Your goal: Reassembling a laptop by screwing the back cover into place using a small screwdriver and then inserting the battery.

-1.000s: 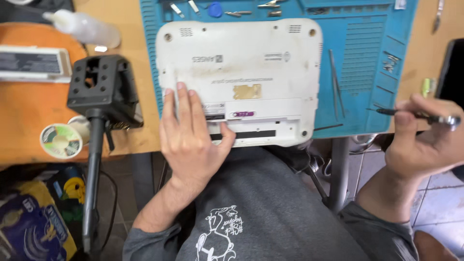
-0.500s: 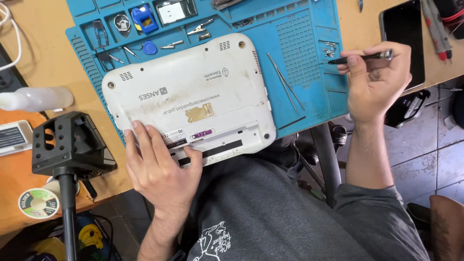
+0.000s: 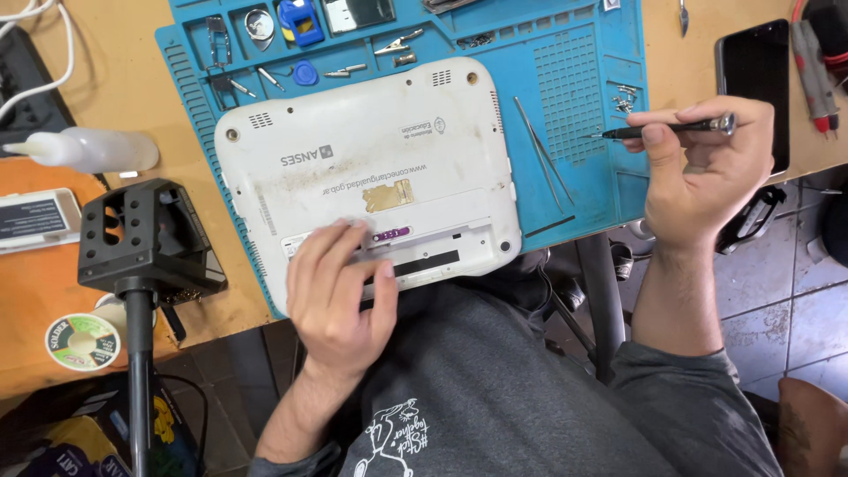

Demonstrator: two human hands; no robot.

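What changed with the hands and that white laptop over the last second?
The right hand carried its screwdriver from beyond the mat's edge to just above the blue mat. The left hand stayed flat on the upturned white laptop, which kept its place.

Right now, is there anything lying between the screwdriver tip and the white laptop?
Yes. The tweezers lie on the blue mat, between the tip of the screwdriver held in the right hand and the laptop. The left hand rests on the laptop's near edge.
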